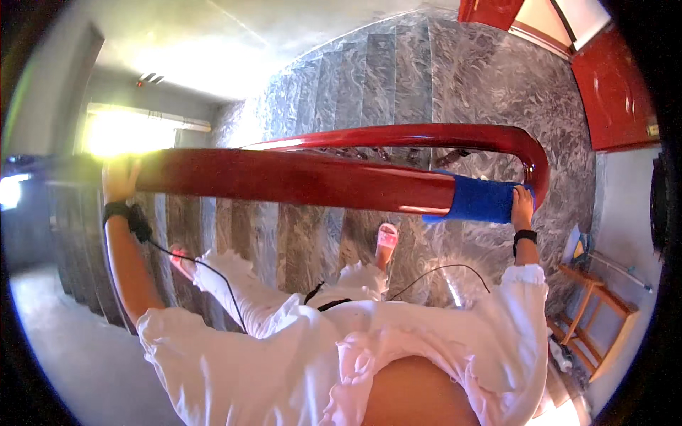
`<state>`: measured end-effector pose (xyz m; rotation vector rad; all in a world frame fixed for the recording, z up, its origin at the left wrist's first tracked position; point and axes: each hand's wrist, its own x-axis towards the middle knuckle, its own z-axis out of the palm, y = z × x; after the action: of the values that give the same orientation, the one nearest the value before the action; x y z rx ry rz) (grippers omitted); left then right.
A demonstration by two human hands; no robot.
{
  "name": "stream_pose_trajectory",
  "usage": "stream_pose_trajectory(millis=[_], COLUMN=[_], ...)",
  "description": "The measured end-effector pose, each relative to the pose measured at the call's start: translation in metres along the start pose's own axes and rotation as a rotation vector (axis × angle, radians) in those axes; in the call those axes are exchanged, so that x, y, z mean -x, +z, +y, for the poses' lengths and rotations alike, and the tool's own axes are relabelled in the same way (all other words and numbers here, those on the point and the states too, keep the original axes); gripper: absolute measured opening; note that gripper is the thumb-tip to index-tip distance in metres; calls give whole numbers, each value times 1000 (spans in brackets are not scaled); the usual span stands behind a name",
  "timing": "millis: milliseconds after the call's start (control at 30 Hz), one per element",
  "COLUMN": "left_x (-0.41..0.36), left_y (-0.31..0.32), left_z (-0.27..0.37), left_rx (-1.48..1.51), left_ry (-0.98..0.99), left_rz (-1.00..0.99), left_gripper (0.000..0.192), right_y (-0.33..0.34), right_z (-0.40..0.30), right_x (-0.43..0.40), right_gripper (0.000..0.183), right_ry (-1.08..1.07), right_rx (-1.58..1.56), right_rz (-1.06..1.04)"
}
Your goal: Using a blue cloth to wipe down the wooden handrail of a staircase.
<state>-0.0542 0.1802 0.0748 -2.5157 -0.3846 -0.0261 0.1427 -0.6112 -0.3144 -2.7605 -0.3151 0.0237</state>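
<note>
A glossy red-brown stair handrail [298,178] runs across the view in front of me and bends back on itself at the right. Over its right part lies a blue cloth [482,199], draped across the top and hanging a little past the near edge. My right hand [523,206] rests on the cloth's right end, pressing it against the rail. Far to the left, my left hand [120,181] is on the handrail, partly washed out by glare; its fingertips are hard to make out. Both wrists wear black bands.
Marbled grey stairs [346,85] lie beyond the rail, and more steps [303,245] are below me. My feet wear pink sandals [387,235]. A wooden stool [597,314] stands at the right by the wall, under a red door [613,96]. A bright window [130,133] glares at left.
</note>
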Motion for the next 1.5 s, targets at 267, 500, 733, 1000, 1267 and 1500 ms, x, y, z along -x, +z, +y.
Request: stream_pose_trajectory(millis=[267, 500, 733, 1000, 1267, 1500], left_x=[-8, -4, 22, -10, -20, -17], left_y=[-53, -49, -60, -35, -32, -31], left_z=[66, 77, 74, 109, 112, 108], left_rx=[263, -3, 170, 548, 479, 425], left_ry=[238, 341, 433, -87, 7, -8], left_rz=[195, 455, 736, 788, 830, 680], left_gripper=[36, 67, 62, 23, 31, 31], right_y=[-7, -57, -65, -76, -75, -73], right_z=[-158, -403, -588, -683, -680, -680], right_x=[4, -19, -29, -34, -36, -35], right_gripper=[27, 25, 29, 37, 37, 38], right_ry=[-158, -448, -546, -543, -533, -508], right_rx=[-65, -271, -333, -312, -413, -468], right_rz=[216, 208, 504, 505, 509, 548])
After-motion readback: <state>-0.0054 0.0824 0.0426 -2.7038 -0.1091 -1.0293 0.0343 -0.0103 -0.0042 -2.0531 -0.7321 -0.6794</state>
